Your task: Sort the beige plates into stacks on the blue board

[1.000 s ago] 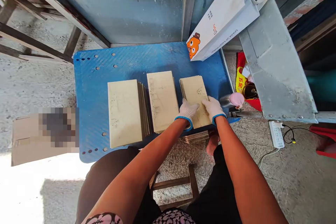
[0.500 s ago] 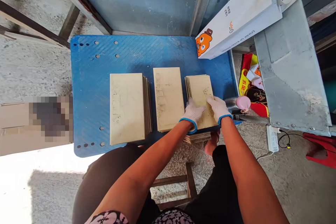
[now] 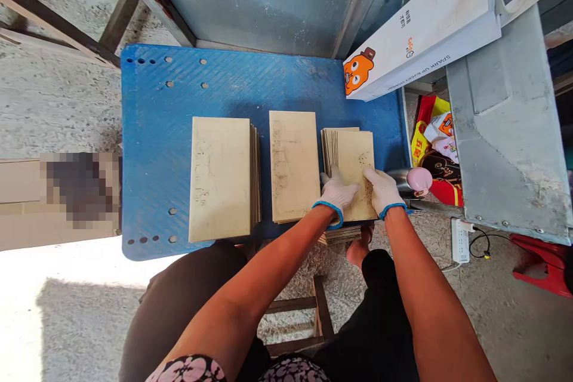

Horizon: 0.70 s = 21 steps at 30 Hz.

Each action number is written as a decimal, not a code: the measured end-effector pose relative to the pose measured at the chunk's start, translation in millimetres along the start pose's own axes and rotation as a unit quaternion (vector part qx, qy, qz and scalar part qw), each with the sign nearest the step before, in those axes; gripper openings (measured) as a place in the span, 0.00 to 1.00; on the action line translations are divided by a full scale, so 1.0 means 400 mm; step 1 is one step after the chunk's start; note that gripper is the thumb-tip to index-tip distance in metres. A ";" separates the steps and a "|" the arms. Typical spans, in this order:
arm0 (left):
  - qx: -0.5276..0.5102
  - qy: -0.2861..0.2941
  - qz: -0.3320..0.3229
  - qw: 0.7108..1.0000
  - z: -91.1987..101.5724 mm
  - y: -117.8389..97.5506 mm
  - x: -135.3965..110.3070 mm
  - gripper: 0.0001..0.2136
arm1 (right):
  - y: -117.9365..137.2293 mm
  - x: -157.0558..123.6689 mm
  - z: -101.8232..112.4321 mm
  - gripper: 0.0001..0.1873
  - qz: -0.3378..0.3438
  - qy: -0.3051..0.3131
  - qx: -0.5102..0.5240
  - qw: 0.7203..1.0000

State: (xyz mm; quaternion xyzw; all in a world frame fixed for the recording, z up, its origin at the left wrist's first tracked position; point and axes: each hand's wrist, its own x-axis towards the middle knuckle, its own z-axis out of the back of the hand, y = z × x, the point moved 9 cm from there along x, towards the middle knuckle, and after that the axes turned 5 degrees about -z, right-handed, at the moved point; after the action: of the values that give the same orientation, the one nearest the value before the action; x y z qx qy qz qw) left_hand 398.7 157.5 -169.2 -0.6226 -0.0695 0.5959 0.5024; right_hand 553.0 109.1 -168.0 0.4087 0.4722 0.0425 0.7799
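Note:
My left hand (image 3: pixel 340 190), in a white glove with a blue cuff, grips the left edge of the upper cream boards in the right-hand stack (image 3: pixel 351 152). Its fingers lie along the edge and the thumb rests on top. On the opposite edge is my right hand (image 3: pixel 384 189), gloved alike, thumb on the top face and fingers mostly hidden below. The upper boards sit offset to the right over those beneath. Left of them lies a second stack of cream boards (image 3: pixel 293 161), and farther left a third, wider stack (image 3: pixel 221 173). Dark smudges mark the top faces.
The stacks stand on a blue table (image 3: pixel 152 131) with holes. A white paper bag (image 3: pixel 421 36) lies at the back right. By my right hand is a metal cup with a pink lid (image 3: pixel 419 179). More boards (image 3: pixel 342 234) show below the table edge. A power strip (image 3: pixel 460 242) is on the floor.
The upper boards of the right-hand stack have slid right over the lower ones, both my hands moving with them. The view has shifted slightly.

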 end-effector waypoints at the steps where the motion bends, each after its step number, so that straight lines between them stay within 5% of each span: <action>1: 0.003 0.001 0.003 1.000 0.000 0.001 -0.001 0.39 | 0.001 0.000 0.000 0.16 0.007 0.002 -0.001 1.000; 16: 0.066 0.005 0.006 0.998 -0.003 0.002 0.005 0.42 | 0.056 -0.039 0.030 0.21 0.059 -0.083 0.009 0.995; 21: 0.065 -0.016 0.000 0.998 0.001 0.007 0.009 0.42 | 0.073 -0.024 0.039 0.24 0.040 -0.107 -0.114 0.987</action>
State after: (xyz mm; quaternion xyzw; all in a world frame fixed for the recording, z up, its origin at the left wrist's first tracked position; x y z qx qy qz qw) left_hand 397.9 158.8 -173.3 -0.5789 -0.0389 0.6092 0.5406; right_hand 569.3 114.7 -138.1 0.3381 0.3614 0.0829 0.8650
